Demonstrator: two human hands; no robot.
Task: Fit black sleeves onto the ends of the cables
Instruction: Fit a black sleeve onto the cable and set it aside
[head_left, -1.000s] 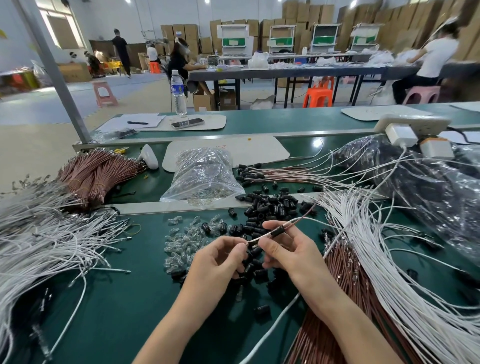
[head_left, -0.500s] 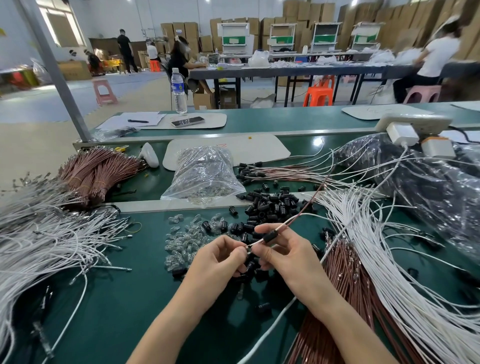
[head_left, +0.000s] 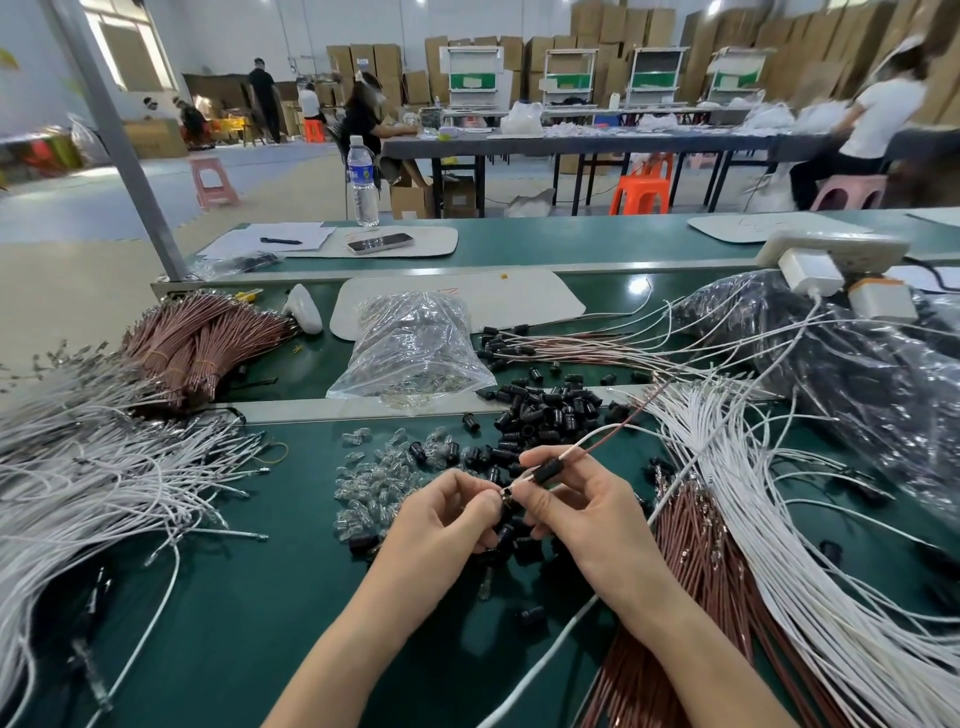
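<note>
My right hand (head_left: 576, 512) pinches a pair of thin cables (head_left: 608, 441), one white and one brown, with a black sleeve (head_left: 546, 474) threaded on them near the fingertips. My left hand (head_left: 449, 517) pinches the metal tip of the cables (head_left: 506, 492), just left of the sleeve. Both hands hover over a heap of loose black sleeves (head_left: 540, 410) on the green bench (head_left: 234, 597). The cables trail up and to the right.
Small clear bulbs (head_left: 374, 475) lie left of my hands. White cables (head_left: 93, 467) fan out at the left, white and brown cables (head_left: 737, 545) at the right. A clear bag (head_left: 415, 348), brown cable bundles (head_left: 202, 343) and a black plastic bag (head_left: 857, 374) sit behind.
The black sleeve has slid down the cables toward my fingertips. Both hands stay close together over the heap, shifted slightly.
</note>
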